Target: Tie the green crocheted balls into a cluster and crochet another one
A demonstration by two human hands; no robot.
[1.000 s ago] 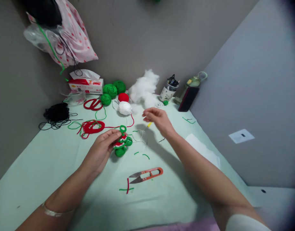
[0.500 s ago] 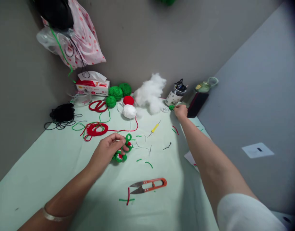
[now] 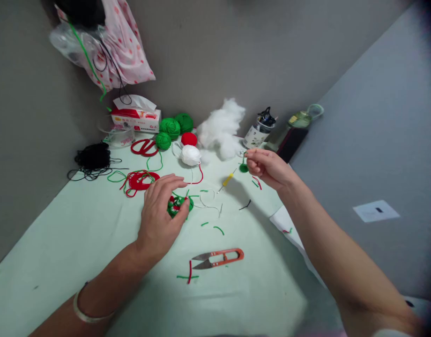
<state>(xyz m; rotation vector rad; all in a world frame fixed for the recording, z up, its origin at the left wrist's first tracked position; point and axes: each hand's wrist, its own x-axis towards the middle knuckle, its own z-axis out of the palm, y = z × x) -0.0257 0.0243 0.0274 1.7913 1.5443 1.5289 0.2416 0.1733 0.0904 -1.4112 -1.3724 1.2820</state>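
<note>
My left hand (image 3: 162,213) hovers at a green, red and white crocheted piece (image 3: 180,204) lying on the table, its fingers spread and its thumb near the piece. Part of that crochet is hidden behind the fingers. A thin green strand is pinched in the fingertips of my right hand (image 3: 268,166), and a small round green crocheted piece (image 3: 243,168) dangles from it. Below my right hand lies a yellow-handled crochet hook (image 3: 228,179). A needle (image 3: 221,210) with white thread rests to the right of the left hand.
Orange thread snips (image 3: 233,255) lie at the front among yarn scraps. Along the back stand a tissue box (image 3: 141,122), green yarn balls (image 3: 169,127), a white yarn ball (image 3: 190,155), white stuffing (image 3: 222,128), a pen jar (image 3: 256,134) and a bottle (image 3: 295,138). Red-handled scissors (image 3: 144,147) lie left.
My right hand has lifted the small green piece from beside the pen jar and drawn it nearer. The left hand has let go of the red-and-green crochet and spread its fingers.
</note>
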